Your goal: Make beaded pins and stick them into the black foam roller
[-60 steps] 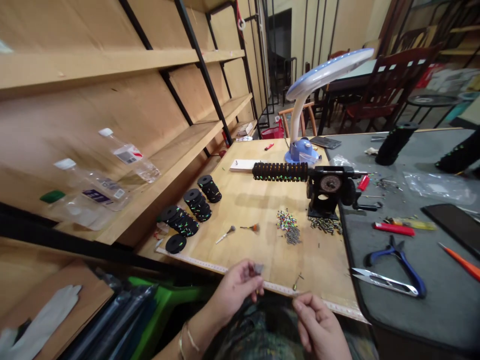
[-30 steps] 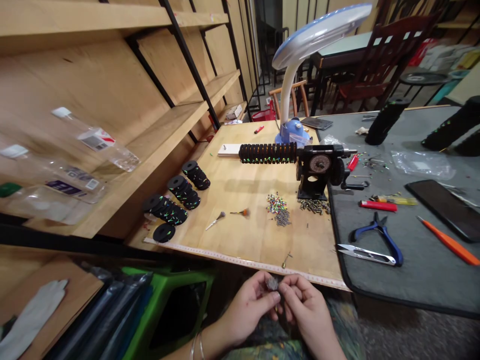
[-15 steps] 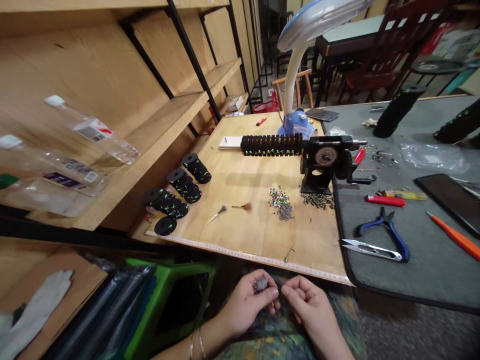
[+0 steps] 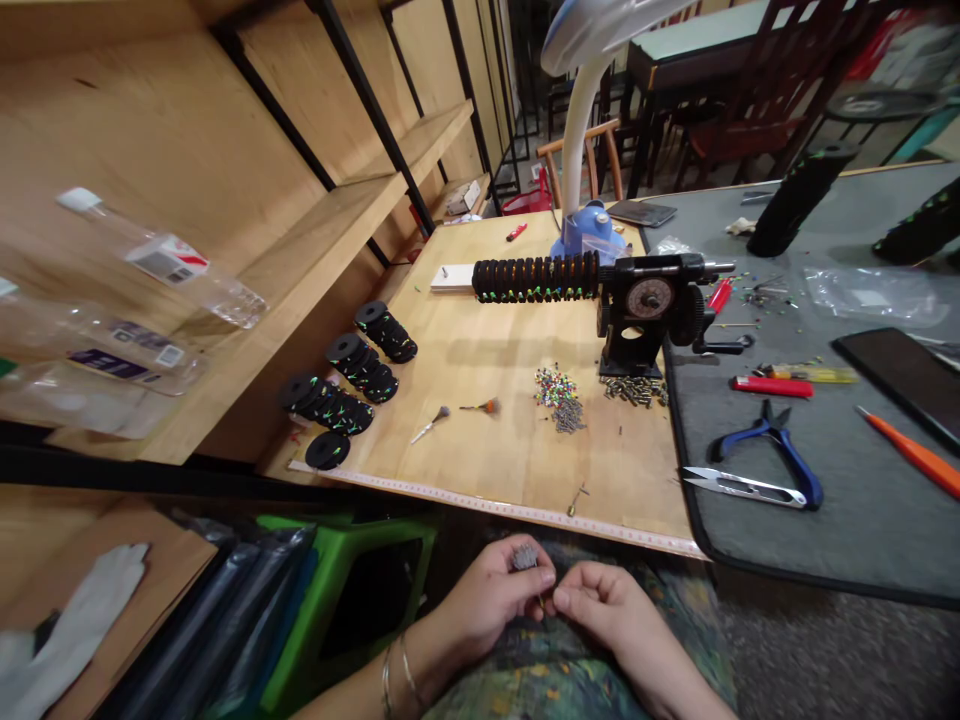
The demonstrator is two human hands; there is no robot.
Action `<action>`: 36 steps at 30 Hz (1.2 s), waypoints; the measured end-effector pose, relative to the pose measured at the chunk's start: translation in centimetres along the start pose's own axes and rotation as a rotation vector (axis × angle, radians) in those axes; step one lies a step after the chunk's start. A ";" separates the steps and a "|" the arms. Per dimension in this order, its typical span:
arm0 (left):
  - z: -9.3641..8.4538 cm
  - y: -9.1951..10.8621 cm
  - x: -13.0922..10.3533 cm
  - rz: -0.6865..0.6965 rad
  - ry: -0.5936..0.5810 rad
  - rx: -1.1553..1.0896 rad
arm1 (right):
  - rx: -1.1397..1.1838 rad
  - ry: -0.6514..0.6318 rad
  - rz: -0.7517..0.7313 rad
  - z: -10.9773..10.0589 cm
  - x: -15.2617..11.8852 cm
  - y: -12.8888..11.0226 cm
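Note:
Close together over my lap are my left hand (image 4: 499, 595) and my right hand (image 4: 600, 600). The left is closed around a bunch of small grey pieces (image 4: 524, 557), with a thin yellowish part showing below its thumb. My right thumb and forefinger are pinched beside the left fingertips; whatever they grip is too small to make out. On the table past my hands lies a small metal piece with a brass-coloured end (image 4: 576, 500). Farther off, a heap of coloured beads (image 4: 555, 384) touches a pile of tiny grey parts (image 4: 569, 416).
A black hand-cranked winder (image 4: 637, 310) carries a row of black spools. More black spools (image 4: 363, 368) stand at the table's left. Blue-handled pliers (image 4: 799, 460) and silver thread snips (image 4: 742, 487) lie on the grey mat (image 4: 862, 540). A desk lamp (image 4: 589, 225) stands behind.
My right fingertips have come closer to the left ones. The left hand keeps its hold on the grey bunch. The whole view has shifted slightly.

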State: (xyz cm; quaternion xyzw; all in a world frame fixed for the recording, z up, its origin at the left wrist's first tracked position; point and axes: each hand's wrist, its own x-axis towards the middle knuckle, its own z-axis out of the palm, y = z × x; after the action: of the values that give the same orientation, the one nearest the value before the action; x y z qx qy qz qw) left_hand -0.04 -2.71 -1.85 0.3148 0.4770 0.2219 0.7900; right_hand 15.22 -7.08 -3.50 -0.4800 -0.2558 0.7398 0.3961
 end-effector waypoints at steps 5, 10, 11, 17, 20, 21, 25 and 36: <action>-0.6 0.0 0.7 -0.078 -0.076 -0.002 | 0.000 -0.065 0.061 -0.2 0.0 0.2; -0.9 0.4 1.2 -0.139 -0.108 0.022 | 0.001 -0.144 0.153 -0.6 0.2 0.1; -1.0 0.5 1.2 -0.146 -0.118 0.031 | 0.005 -0.153 0.158 -0.7 0.2 0.1; -1.1 0.6 1.3 -0.183 -0.164 0.008 | 0.009 -0.171 0.173 -0.7 0.5 0.0; -1.1 0.6 1.4 -0.186 -0.165 -0.023 | 0.007 -0.162 0.188 -0.7 0.5 -0.1; -1.0 0.7 1.5 -0.188 -0.166 -0.025 | 0.006 -0.160 0.196 -0.6 0.5 -0.2; -0.9 0.8 1.4 -0.191 -0.170 -0.028 | 0.017 -0.169 0.200 -0.6 0.4 -0.4; -0.8 1.2 1.0 -0.204 -0.197 0.010 | 0.058 -0.175 0.156 -1.0 0.4 0.3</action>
State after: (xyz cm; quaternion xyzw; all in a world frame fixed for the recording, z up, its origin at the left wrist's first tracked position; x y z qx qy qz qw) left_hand -0.37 -1.01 -1.89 0.2887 0.4277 0.1060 0.8500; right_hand 15.94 -6.92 -4.29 -0.4203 -0.2297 0.8145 0.3272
